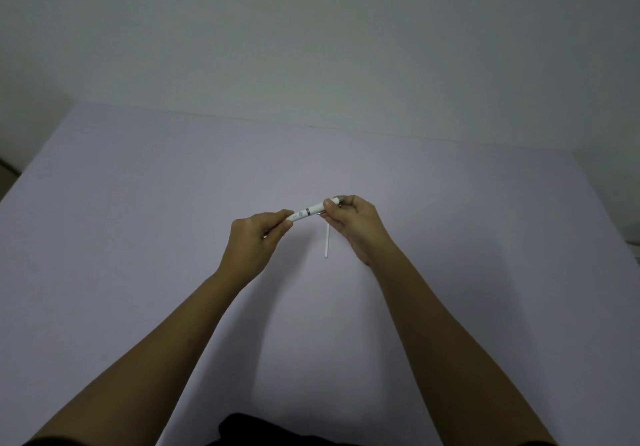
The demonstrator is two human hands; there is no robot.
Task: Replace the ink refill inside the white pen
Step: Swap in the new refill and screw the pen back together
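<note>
A smooth, matte pale-lavender table (138, 238) fills the view. Above its middle, the left hand (254, 241) pinches one end of the white pen (310, 211) between thumb and fingers, and the right hand (349, 224) is clenched around the other end. The glossy pen is cylindrical, with a dark band. A thin, straight white refill (327, 241) lies on the table below it.
</note>
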